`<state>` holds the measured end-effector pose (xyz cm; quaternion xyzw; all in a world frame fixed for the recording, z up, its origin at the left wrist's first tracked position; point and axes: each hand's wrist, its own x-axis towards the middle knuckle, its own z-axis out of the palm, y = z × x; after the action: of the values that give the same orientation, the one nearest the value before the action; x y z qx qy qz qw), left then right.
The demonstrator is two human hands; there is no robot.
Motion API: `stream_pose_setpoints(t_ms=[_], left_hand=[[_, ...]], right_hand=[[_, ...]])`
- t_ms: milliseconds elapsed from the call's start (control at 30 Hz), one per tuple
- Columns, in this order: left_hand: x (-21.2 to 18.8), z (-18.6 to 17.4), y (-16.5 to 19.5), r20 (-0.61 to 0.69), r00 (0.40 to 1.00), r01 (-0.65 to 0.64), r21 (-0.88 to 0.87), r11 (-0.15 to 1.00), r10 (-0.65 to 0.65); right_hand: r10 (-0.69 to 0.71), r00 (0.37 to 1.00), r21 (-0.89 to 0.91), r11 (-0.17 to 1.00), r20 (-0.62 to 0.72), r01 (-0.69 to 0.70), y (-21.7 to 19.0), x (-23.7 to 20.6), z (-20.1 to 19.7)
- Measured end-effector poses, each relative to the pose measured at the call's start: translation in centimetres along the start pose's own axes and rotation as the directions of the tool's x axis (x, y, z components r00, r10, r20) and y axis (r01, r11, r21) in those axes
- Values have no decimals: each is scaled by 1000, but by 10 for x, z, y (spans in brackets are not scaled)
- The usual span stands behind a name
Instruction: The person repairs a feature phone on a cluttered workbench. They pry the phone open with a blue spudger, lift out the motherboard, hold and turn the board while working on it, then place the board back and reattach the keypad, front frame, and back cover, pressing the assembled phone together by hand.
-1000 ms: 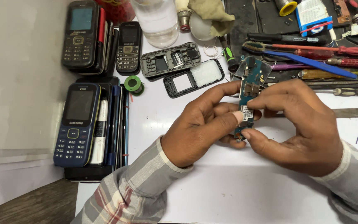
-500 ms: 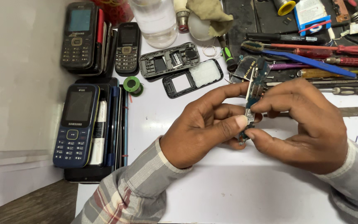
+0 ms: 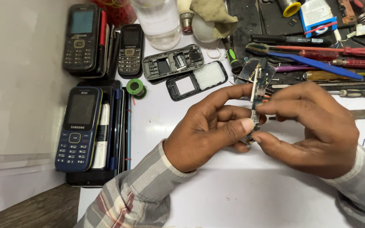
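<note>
Both my hands hold a small phone circuit board (image 3: 258, 84) edge-on above the white work surface (image 3: 233, 194). My left hand (image 3: 210, 126) pinches its lower part between thumb and fingers, index finger stretched along it. My right hand (image 3: 313, 126) grips the same board from the right with thumb and fingertips. Just behind the hands lie an empty black phone back shell (image 3: 172, 63) and a black front frame (image 3: 197, 80).
A blue keypad phone (image 3: 79, 126) lies on a stack at left, two black keypad phones (image 3: 81, 38) behind it. A green solder spool (image 3: 135, 87), a clear bottle (image 3: 159, 21), a bulb and screwdrivers (image 3: 339, 52) on a dark mat crowd the back.
The board has been turned from tilted to nearly edge-on and upright between my fingers. Both hands stay in about the same place.
</note>
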<state>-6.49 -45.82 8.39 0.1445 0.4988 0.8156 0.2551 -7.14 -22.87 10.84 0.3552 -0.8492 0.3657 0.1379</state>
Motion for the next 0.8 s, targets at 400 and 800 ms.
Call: stream_pose_setpoints(t_ms=[400, 800], left_hand=[[0, -1, -1, 6, 1000, 17, 50, 999, -17], [2, 1, -1, 1, 999, 37, 34, 999, -37]], right_hand=[[134, 987, 138, 980, 90, -146, 9, -6, 3], [146, 983, 241, 956, 109, -169, 14, -9, 5]])
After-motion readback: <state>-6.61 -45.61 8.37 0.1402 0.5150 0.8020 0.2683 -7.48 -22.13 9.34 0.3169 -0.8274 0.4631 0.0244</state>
